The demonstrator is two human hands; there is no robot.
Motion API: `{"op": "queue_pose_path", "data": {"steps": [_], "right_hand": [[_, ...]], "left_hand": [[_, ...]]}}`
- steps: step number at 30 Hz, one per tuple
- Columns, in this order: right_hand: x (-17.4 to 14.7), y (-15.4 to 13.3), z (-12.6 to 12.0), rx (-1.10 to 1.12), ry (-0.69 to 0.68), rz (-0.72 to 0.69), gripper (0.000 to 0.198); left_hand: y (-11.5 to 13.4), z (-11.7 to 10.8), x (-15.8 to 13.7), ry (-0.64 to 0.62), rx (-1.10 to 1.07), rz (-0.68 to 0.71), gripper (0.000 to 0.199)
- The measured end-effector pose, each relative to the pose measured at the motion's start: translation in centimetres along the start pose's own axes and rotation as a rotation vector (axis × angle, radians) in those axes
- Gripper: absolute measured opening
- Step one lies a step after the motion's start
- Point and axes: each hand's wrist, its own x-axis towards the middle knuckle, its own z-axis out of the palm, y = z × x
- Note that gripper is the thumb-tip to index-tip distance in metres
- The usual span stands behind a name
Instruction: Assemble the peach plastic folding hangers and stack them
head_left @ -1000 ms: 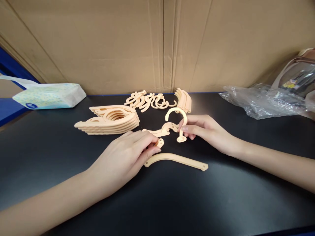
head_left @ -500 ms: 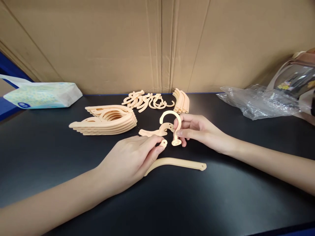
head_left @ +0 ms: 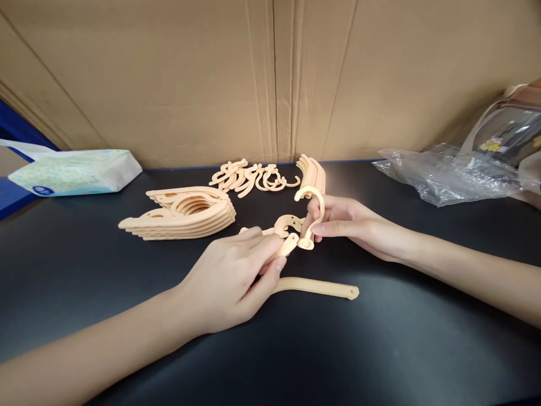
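My left hand pinches a cream plastic hanger arm; its holed end shows past my fingertips and the rest is hidden in the hand. In my right hand is a cream hanger hook, held upright by its stem with the curve on top. The hook's round base sits right by the holed end; whether they touch I cannot tell. Behind my left hand, a curved piece with small holes is partly covered. Another hanger arm lies on the black table in front, one end behind my left hand.
A stack of cream hanger parts lies on the left. At the back are a pile of hooks and several stacked arms. A tissue pack stands far left; clear plastic wrap and a see-through bag are at right.
My left hand has moved slightly right, and more of the hanger arm's end shows. My right hand has shifted a little right with the hook, which has turned somewhat.
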Motion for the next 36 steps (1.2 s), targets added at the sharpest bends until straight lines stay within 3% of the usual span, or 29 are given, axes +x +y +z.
{"op": "queue_pose_path", "data": {"steps": [12,19,27,36], "right_hand": [[-0.26,-0.19,-0.3,0.082,0.065,-0.009,0.015],[-0.1,-0.06,-0.44,0.109,0.012,-0.023,0.019],[-0.16,0.06,-0.46,0.117,0.011,-0.006,0.021],[-0.18,-0.01,0.01,0.045,0.104,0.018,0.022]], "left_hand": [[0.01,-0.18,-0.09,-0.011,0.02,0.06,0.02],[-0.09,-0.05,0.18,-0.028,0.038,0.06,0.026],[-0.27,0.04,0.39,0.03,0.166,0.134,0.027],[-0.41,0.28,0.33,0.074,0.253,0.163,0.031]]}}
